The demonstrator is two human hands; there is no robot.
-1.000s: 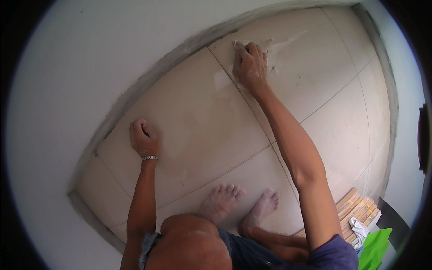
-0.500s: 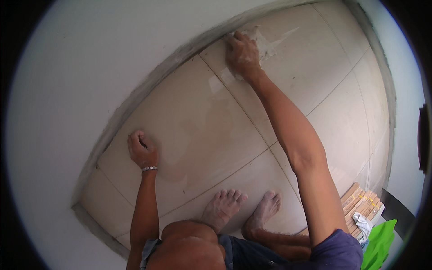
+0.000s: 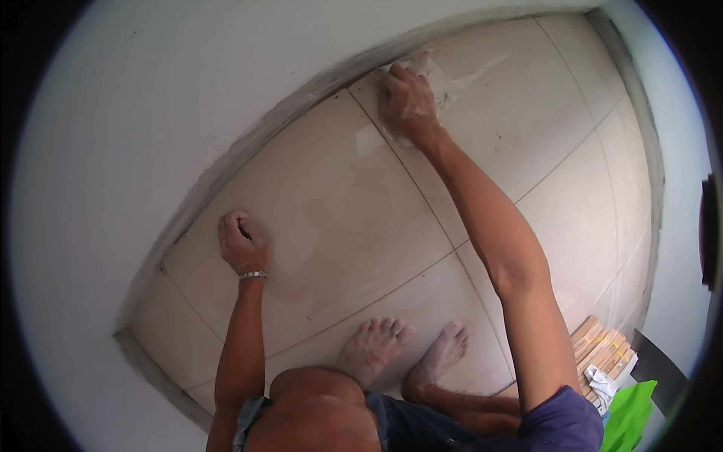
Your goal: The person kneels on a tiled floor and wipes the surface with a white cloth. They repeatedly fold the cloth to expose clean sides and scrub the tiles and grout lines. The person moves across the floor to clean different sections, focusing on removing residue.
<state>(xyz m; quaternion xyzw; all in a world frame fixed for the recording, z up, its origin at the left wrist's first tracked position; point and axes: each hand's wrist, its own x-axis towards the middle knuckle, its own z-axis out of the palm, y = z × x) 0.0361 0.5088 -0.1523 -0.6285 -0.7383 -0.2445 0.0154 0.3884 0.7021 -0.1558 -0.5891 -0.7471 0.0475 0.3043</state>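
Note:
My right hand (image 3: 407,102) reaches far out over the beige floor tiles (image 3: 316,196), its fingers curled down onto the floor near the wall's foot. Beside and under it lies a whitish, crumpled-looking patch (image 3: 444,90); whether it is thin plastic or a wet smear I cannot tell. What those fingers grip, if anything, is hidden. My left hand (image 3: 242,242), with a metal bracelet (image 3: 252,275) at its wrist, is closed on the tiles at the left. A dark spot shows inside its curled fingers, too small to name.
A rough grey cement strip (image 3: 248,147) runs along the foot of the white wall (image 3: 151,135). Dusty bare feet (image 3: 376,346) stand on the tiles near me. Bundled wooden strips (image 3: 602,346), a white cloth (image 3: 600,383) and a bright green sheet (image 3: 631,414) lie at the lower right.
The view has shifted slightly. My right hand has drawn a little nearer, away from the cement strip. My left hand stays closed in about the same place.

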